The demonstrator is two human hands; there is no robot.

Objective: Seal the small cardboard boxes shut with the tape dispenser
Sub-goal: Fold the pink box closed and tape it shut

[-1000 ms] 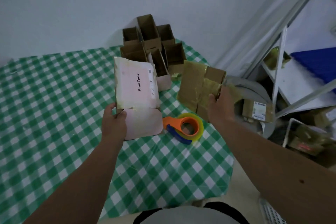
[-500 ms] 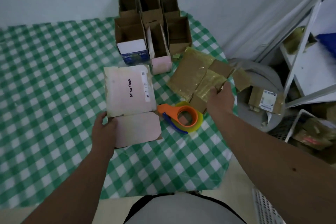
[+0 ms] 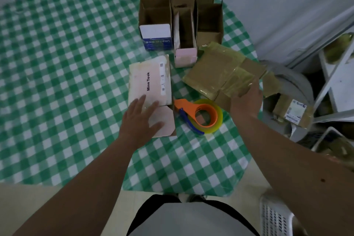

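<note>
Lying flat near the bench centre, the pink box looks light, thin and easily dented, its end flap open toward six o'clock under the spread fingers of the left hand, so pressing that flap shut before taping seems wise. At its three o'clock the tape dispenser, hard orange plastic around a glossy yellow roll, is best taken by its handle. The right hand grips a crinkly, tape-wrapped brown box at two o'clock.
</note>
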